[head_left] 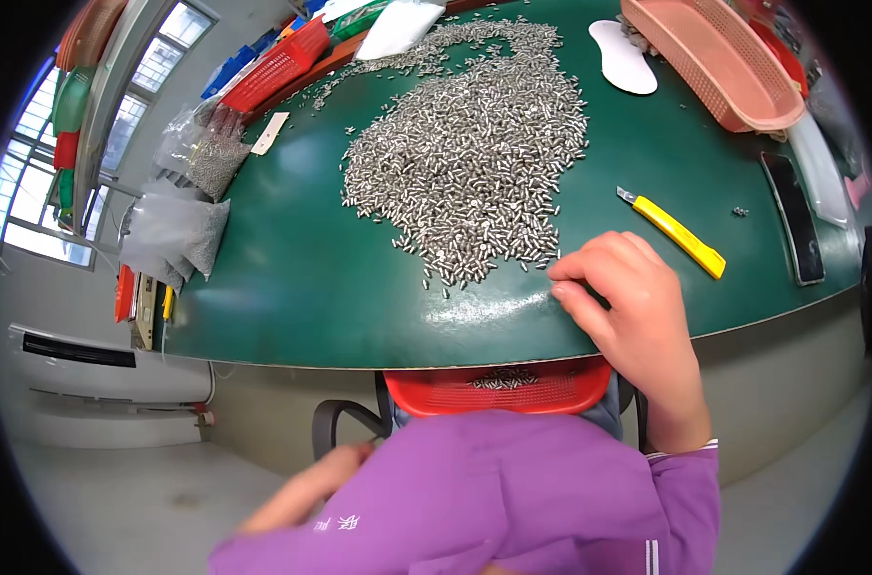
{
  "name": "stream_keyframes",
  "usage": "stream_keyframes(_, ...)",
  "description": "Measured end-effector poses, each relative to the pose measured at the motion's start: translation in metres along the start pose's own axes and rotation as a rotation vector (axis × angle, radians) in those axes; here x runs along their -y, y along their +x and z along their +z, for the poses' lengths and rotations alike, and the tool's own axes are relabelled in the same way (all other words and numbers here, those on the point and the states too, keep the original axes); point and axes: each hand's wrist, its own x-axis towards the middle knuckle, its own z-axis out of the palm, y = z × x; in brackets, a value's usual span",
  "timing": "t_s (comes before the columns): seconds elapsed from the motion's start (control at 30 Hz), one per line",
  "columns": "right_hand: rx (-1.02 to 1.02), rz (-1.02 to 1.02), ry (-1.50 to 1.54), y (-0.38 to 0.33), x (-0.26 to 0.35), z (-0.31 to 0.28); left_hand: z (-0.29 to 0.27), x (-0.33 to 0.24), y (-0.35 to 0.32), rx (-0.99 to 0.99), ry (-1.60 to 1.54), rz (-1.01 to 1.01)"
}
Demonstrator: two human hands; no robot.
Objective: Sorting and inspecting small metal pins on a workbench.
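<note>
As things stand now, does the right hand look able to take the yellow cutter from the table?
Probably yes. The yellow cutter lies close beside the right hand, and only green tabletop shows between them; the metal pieces are heaped on the hand's other side.

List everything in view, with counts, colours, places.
Table: 1, green, centre
Metal pieces: uncountable, silver, mostly heaped on table
Cutter: 1, yellow, right of heap
Phone: 1, black, right table edge
Flat pad: 1, white, upper right
Long basket: 1, pink, upper right
Far basket: 1, red, upper left
Near basket: 1, red, below near table edge, holding pieces
Filled bags: at least 2, clear, left
Card: 1, white, upper left
Windows: at least 2, bright, far left
Appliance: 1, white, lower left
Shirt: 1, purple, bottom centre
Right hand: 1, bare, beside heap
Left hand: 1, bare, blurred, lower left
</note>
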Motion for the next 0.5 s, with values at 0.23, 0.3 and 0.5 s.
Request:
stream_keyframes(0.23, 0.111, 0.024, -0.074, -0.005, 0.009, 0.028, -0.057, -0.067, 0.003, -0.414, -0.432, 0.75)
stream_keyframes(0.3, 0.155, 0.018, -0.064, -0.003, 0.018, 0.036, -0.063, -0.09, 0.022, -0.679, -0.23, 0.901)
stream_keyframes(0.5, 0.153, 0.038, -0.133, 0.007, 0.023, 0.071, -0.061, -0.125, 0.077, -1.029, -0.04, 0.912)
